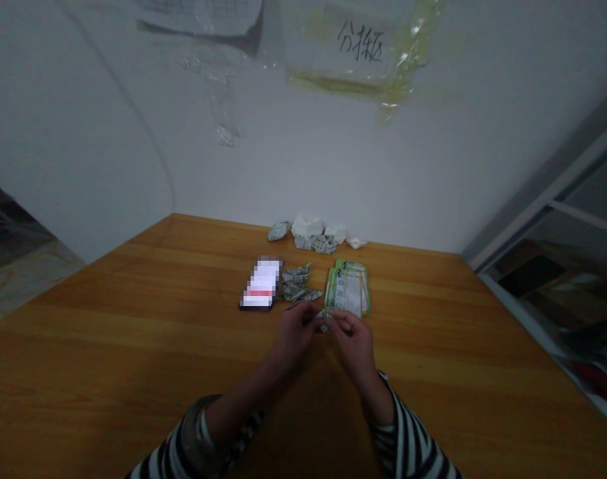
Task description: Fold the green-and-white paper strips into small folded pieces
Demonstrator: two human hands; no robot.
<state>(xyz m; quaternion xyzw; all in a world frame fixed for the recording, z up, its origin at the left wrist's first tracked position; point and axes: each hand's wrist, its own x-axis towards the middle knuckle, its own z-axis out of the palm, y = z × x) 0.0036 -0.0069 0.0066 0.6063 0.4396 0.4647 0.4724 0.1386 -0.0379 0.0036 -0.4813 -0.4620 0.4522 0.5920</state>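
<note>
My left hand (294,336) and my right hand (354,340) meet near the middle of the table, fingers pinched close together. Between their fingertips is a small piece of green and white printed paper (325,313), mostly covered by the fingers. Just beyond my right hand lies a stack of green-edged printed sheets (347,287). Several folded pieces of printed paper (296,287) are loosely piled past my left hand. To the left of that pile rests a phone (261,283) with a lit, blurred screen.
Crumpled white paper (307,226) and more folded printed pieces (316,243) lie along the table's back edge, by the wall. The wooden table (148,319) meets a white wall bearing a taped handwritten sign (361,41). A shelf with boxes (538,273) stands to the right.
</note>
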